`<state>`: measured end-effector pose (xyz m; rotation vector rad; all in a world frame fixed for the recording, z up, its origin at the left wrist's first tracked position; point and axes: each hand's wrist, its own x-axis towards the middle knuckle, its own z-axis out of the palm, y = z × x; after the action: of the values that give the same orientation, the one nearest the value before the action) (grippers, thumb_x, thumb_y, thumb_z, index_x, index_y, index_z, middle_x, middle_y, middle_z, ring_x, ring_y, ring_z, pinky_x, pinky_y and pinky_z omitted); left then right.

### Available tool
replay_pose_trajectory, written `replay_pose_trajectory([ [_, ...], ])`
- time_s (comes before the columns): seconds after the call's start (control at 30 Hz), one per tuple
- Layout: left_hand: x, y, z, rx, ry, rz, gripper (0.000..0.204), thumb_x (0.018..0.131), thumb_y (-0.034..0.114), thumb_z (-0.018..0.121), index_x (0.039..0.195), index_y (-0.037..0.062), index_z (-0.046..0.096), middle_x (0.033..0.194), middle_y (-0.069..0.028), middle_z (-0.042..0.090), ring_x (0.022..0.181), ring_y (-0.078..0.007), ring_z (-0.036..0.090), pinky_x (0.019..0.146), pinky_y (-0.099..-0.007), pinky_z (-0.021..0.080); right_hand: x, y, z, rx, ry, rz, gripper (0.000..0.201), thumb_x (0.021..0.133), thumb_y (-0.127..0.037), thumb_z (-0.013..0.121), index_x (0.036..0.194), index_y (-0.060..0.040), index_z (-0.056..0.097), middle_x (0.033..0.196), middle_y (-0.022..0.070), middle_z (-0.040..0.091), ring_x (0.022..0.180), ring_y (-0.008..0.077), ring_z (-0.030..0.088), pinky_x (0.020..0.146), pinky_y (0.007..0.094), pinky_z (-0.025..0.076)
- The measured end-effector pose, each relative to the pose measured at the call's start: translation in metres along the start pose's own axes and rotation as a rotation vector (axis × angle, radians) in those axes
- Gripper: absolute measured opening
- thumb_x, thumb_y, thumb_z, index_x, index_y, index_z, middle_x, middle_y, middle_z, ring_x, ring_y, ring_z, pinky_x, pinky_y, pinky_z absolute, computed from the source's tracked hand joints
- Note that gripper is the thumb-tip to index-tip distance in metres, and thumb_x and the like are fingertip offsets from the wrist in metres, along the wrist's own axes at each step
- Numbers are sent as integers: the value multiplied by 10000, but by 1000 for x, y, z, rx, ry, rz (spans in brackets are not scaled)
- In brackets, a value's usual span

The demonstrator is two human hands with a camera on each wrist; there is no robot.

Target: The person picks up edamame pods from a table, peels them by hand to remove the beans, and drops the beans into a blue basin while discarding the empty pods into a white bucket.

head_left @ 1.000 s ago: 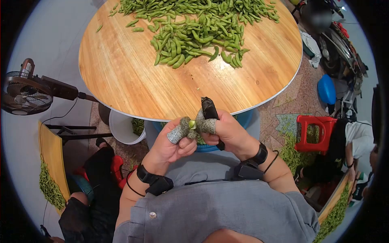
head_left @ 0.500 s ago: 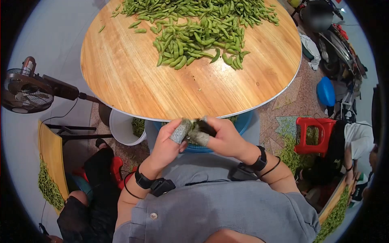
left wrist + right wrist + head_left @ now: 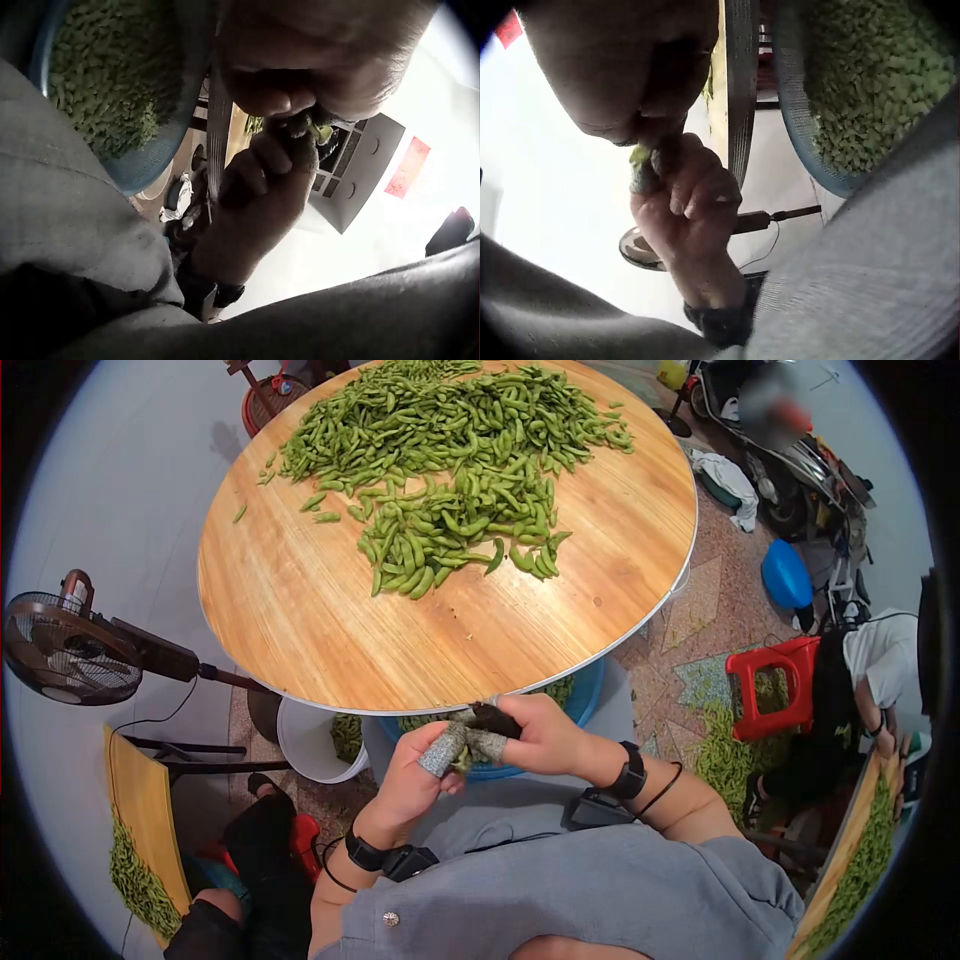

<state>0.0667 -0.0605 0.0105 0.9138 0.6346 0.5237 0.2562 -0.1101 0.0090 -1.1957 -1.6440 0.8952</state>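
Observation:
Both hands meet at the table's near edge, above a blue basin. My left hand [image 3: 415, 775], with grey wraps on its fingers, pinches a green pod [image 3: 639, 156] that shows between the fingertips in the right wrist view. Against it, my right hand [image 3: 550, 735] curls round a dark elongated tool [image 3: 494, 720]; the fingers partly cover it. Grey wrap shows on the right hand too. The left wrist view gives a bit of the green pod [image 3: 322, 135] between the hands. A large heap of green pods [image 3: 450, 440] lies on the round wooden table [image 3: 300, 600].
Under the hands is the blue basin [image 3: 139, 176] of shelled beans. A white bucket [image 3: 305, 740] stands beside it. A fan [image 3: 75, 650] is at left, a red stool [image 3: 775, 685] at right. Other people sit on both sides near tables with pods.
The head view has shifted, so the table and hands appear lower. My right hand has turned inward, and the tool, upright a second ago, now lies flatter against the left fingers.

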Motion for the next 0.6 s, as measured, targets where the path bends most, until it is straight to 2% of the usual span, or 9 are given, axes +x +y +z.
replay_pose_trajectory([
  [0.07,-2,0,-2,-94,-108,-63,242,962,218,496,1024,-4,570,611,7,468,498,-69,413,488,-234,372,3,-7,0,524,-8,289,154,846,-156,586,904,-13,579,656,25,549,503,126,480,492,264,405],
  [0.1,-2,1,-2,-95,-107,-58,242,962,218,496,1024,-4,570,611,7,468,498,-69,413,488,-234,372,4,-7,-2,522,-12,287,154,846,-156,586,904,-13,579,656,25,549,503,126,480,492,264,405],
  [0.17,-3,3,-2,-87,-144,-24,234,967,204,477,1009,-7,567,599,4,460,485,-75,399,481,-237,373,6,-6,-8,776,-139,531,157,873,-157,548,929,-15,585,666,-13,529,524,51,453,478,212,360],
  [0.23,-9,5,-5,-102,-78,13,217,958,195,492,989,-2,577,608,4,474,491,-69,411,481,-231,373,6,-3,-4,820,-156,538,160,869,-152,536,941,-20,588,659,-13,522,539,40,446,473,186,332],
  [0.33,-21,11,-21,61,100,123,187,941,181,521,928,10,595,630,8,506,505,-55,437,478,-215,370,1,4,-2,674,5,516,170,841,-156,569,926,-10,587,630,36,546,527,108,491,483,238,384],
  [0.4,-32,19,-36,365,327,254,173,914,166,562,815,31,604,645,26,539,529,-37,475,478,-191,365,-5,15,-4,-112,225,144,164,808,-145,591,875,4,571,636,128,561,547,219,539,521,308,431],
  [0.5,-47,26,-66,556,637,206,132,841,125,666,778,35,593,608,35,528,528,-31,429,475,-203,350,-9,12,-18,-134,167,300,169,787,-132,606,853,16,558,684,192,558,590,299,557,564,354,452],
  [0.57,-53,3,-122,849,766,379,173,803,114,706,762,17,568,610,24,534,529,-45,429,476,-229,366,-11,18,-22,-128,175,286,177,789,-140,616,831,18,548,679,185,558,586,285,556,553,348,443],
  [0.6,-58,4,-137,922,823,322,199,790,109,711,764,-5,550,606,-5,544,539,-65,454,501,-243,399,-9,14,-25,-136,178,283,185,794,-147,622,836,18,553,679,185,558,589,284,556,555,347,445],
])
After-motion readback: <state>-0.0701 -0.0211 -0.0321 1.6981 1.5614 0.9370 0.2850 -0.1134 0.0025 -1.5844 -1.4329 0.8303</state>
